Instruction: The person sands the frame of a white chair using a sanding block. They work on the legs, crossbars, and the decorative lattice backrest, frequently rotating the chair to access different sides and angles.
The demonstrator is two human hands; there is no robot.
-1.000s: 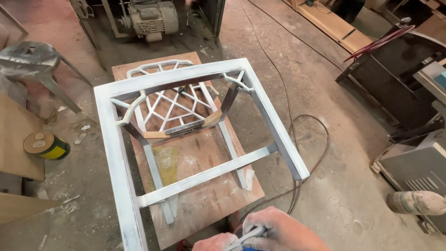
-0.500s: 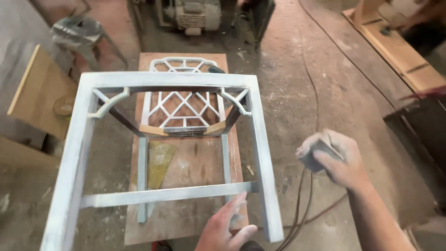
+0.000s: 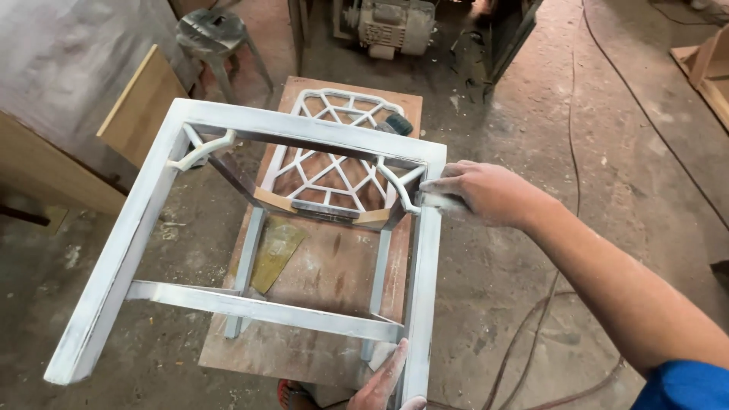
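Dusty concrete floor (image 3: 600, 190) all around. Brown board (image 3: 326, 304) lying flat, carrying an upturned white-primed chair frame (image 3: 304, 137), legs pointing toward the camera. Grey motor (image 3: 391, 26) and metal stool (image 3: 213, 34) farther back. Right hand (image 3: 478, 190) clenched on a small sanding pad (image 3: 444, 201), pressed against the right leg near the corner. Left hand (image 3: 391, 380) resting open-fingered against that same leg's near end.

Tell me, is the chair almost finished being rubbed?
Partly. The chair frame is coated whitish all over, though dark streaks show along its rails. The right hand presses a sanding pad against the upper leg corner; the left hand steadies the leg's end. Streaky patches probably need more rubbing.
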